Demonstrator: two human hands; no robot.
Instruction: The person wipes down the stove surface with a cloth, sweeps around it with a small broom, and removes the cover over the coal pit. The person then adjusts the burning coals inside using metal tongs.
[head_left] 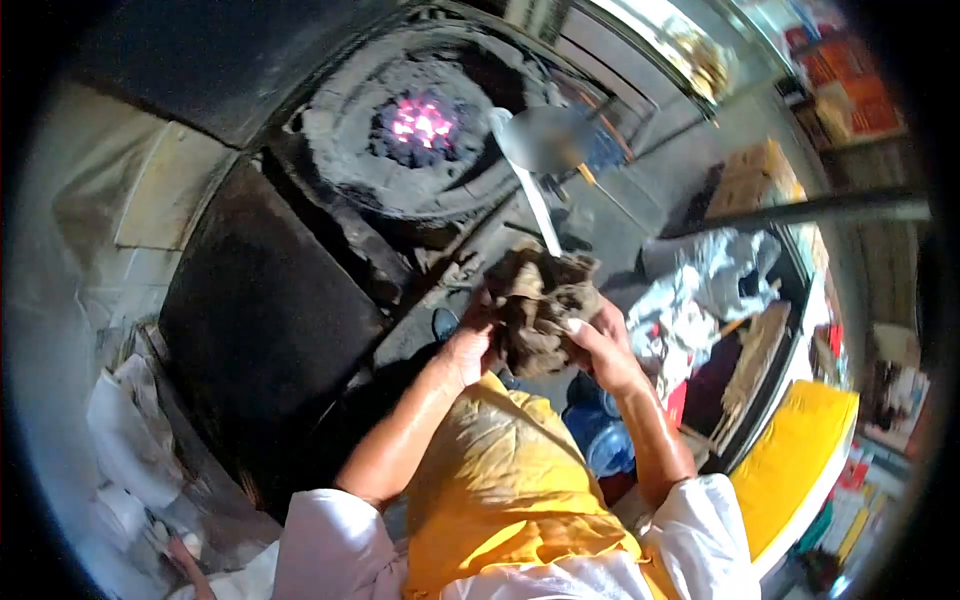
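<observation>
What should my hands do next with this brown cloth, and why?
Probably spread the brown cloth and fold it flatter: it looks bunched and creased, and your left hand and right hand hold it from opposite sides.

Crumpled brown cloth (pixel 540 345): tan and dark patches
Long yellow fabric apron (pixel 510 480): greyish smudges
Round glowing coal bed (pixel 421 122): pink, whitish

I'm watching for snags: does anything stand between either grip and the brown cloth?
Nothing visible: the left grip and right grip both hold the brown cloth directly. A white rod shows just beyond its far edge; contact is unclear.
</observation>
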